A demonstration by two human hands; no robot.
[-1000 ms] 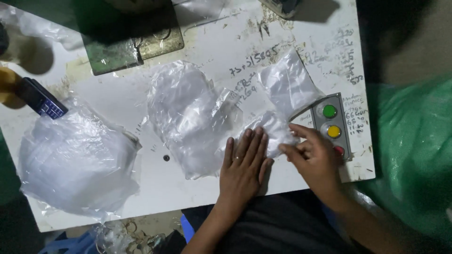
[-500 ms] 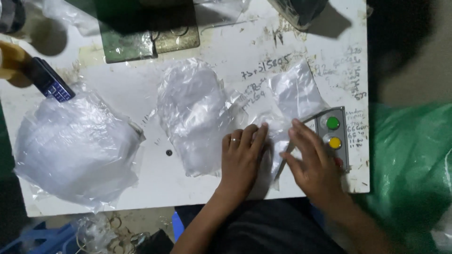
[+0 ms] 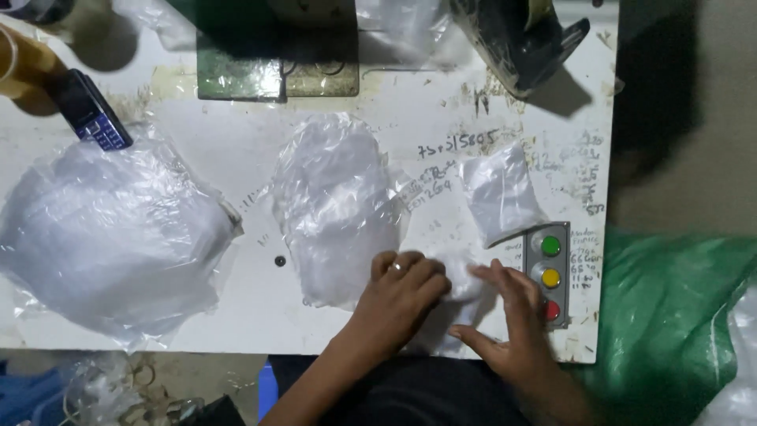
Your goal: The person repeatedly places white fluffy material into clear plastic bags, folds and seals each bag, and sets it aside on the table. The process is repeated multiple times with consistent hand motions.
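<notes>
On scribbled white table (image 3: 236,315), plastic bags (image 3: 335,205), dim rm

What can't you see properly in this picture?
- Head view: the white piece under both hands; the left hand and right hand cover most of it.
- The dark machine and the jar are cut off by the top and left edges.
- What is inside the big bag: the crinkled plastic hides it.
- The phone keys: too small.

A phone (image 3: 93,112), a three-button panel (image 3: 550,273) and a green sack (image 3: 670,315) lie nearby.
</notes>
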